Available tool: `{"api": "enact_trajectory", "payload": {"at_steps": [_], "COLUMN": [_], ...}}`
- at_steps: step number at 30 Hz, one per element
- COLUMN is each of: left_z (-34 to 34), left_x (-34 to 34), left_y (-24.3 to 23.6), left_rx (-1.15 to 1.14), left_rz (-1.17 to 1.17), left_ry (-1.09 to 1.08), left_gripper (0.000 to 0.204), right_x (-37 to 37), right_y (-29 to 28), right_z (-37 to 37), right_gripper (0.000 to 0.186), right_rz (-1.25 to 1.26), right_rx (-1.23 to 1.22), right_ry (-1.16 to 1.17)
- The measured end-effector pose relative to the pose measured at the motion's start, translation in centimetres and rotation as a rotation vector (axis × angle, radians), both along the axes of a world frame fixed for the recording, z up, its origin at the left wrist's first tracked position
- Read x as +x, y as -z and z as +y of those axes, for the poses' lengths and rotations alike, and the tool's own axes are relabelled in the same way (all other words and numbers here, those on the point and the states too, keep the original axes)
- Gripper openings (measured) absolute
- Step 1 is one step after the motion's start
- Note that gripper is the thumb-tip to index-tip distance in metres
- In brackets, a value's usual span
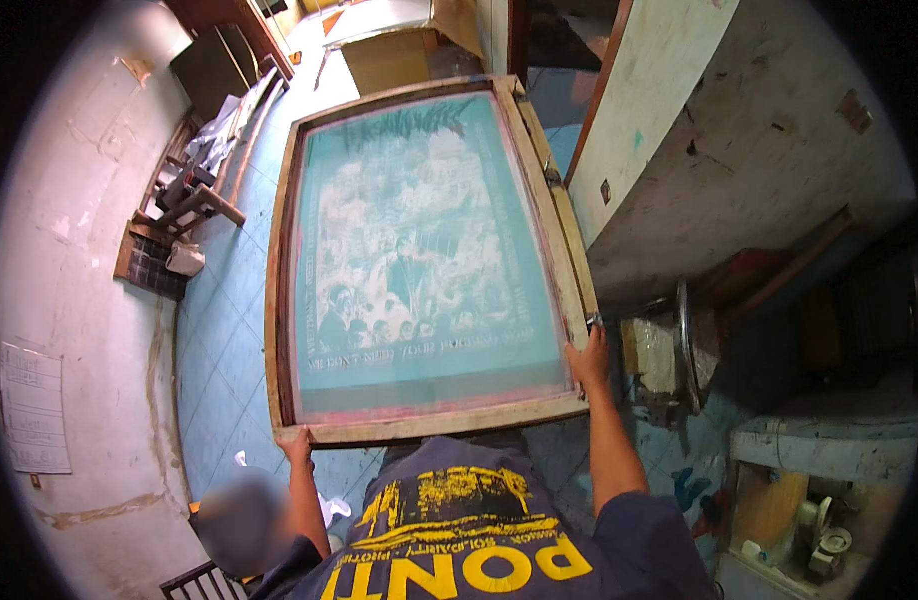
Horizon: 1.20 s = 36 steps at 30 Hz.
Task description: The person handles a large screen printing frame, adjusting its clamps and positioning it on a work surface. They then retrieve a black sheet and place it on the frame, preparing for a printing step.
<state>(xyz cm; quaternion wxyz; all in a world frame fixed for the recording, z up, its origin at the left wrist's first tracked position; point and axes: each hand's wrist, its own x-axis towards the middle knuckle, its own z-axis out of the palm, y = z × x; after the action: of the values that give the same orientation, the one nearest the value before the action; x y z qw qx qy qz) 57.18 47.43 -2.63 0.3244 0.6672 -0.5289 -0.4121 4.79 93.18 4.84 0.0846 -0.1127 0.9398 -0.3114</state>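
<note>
The printing screen [419,250] is being held out in front of my operator's body, over the blue tiled floor [219,340], its wooden frame [280,270] surrounding a teal mesh bearing a pale picture. My left hand [296,446] is gripping the near left corner, its fingers pinching the wood, thumb on top and the rest going out of sight underneath. My right hand [591,362] is clasping the right rail just above the near right corner, its fingers closing around the outer side. I am also seeing a cardboard box [384,72] sitting toward the floor's far edge, beyond the screen.
</note>
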Motion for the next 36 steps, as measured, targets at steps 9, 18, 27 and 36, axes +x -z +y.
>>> {"api": "enact_trajectory", "payload": {"at_steps": [9, 18, 27, 36], "left_z": [0.1, 2.2, 3.7, 5.4], "left_x": [1.7, 1.1, -1.8, -2.8], "left_y": [-1.6, -6.5, -8.8, -7.8], "left_rx": [0.087, 0.012, -0.122, -0.132], "left_rz": [-0.097, -0.331, -0.643, -0.66], "left_ry": [0.048, 0.278, 0.561, 0.598], "left_gripper": [0.083, 0.092, 0.09, 0.087], "right_x": [-2.5, -7.0, -7.3, -5.9], "right_y": [0.7, 0.4, 0.0, -1.0], "right_z": [0.6, 2.7, 3.1, 2.5], "right_gripper": [0.051, 0.039, 0.033, 0.027], "right_rz": [0.018, 0.068, -0.032, -0.111], "right_rx": [-0.174, -0.006, -0.286, -0.448], "right_ry": [0.0, -0.285, -0.167, -0.03]}}
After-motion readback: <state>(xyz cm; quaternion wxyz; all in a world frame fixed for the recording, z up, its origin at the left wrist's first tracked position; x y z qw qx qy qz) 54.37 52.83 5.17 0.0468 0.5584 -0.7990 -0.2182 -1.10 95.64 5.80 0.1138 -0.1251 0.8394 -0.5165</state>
